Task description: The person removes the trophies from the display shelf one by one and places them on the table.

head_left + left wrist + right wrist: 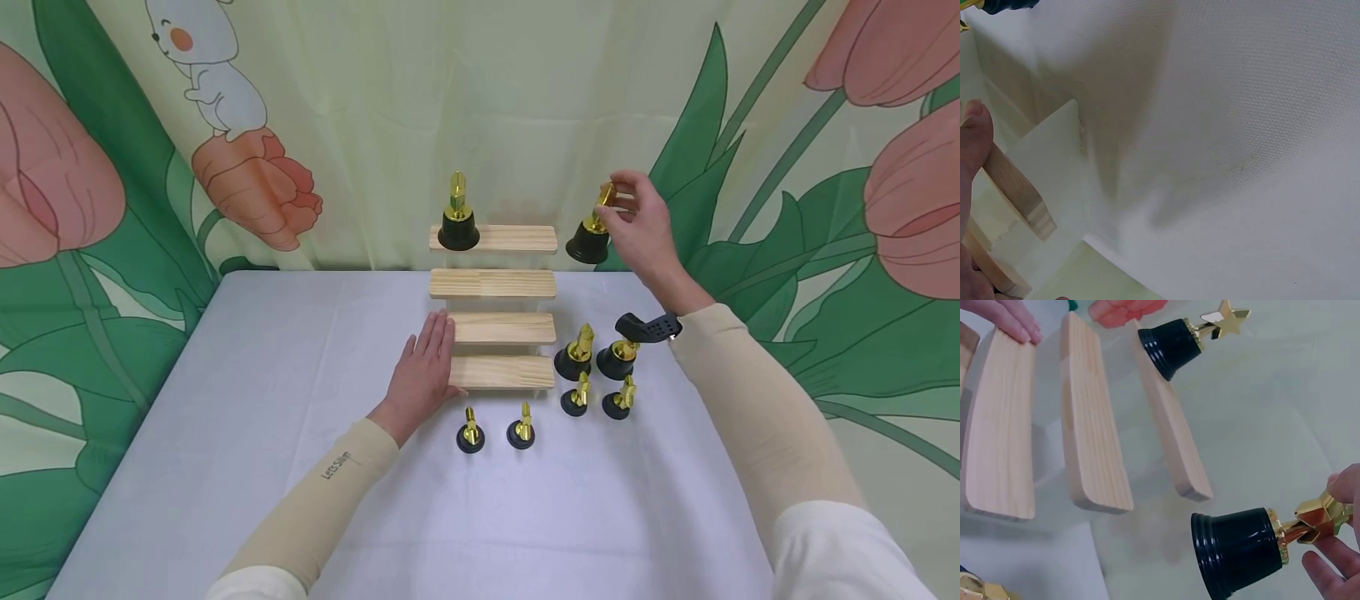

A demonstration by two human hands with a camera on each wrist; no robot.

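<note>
My right hand [642, 223] pinches the gold star top of a trophy [588, 242], holding it in the air right of the tiered wooden rack [495, 283]. In the right wrist view the held trophy [1235, 553] is tilted, its black base toward the rack. A second star trophy [458, 221] stands at the left end of the top shelf [517, 238]. My left hand [423, 371] rests with straight fingers against the left ends of the two lower shelves. The left wrist view shows only part of that hand [974, 140] beside the rack's pale side.
Right of the rack stand two larger trophies [574, 357] and two small ones [576, 397]. Two more small trophies [470, 433] stand before the lowest shelf. A white cloth [300, 375] covers the table, and a printed curtain [375, 100] hangs behind it.
</note>
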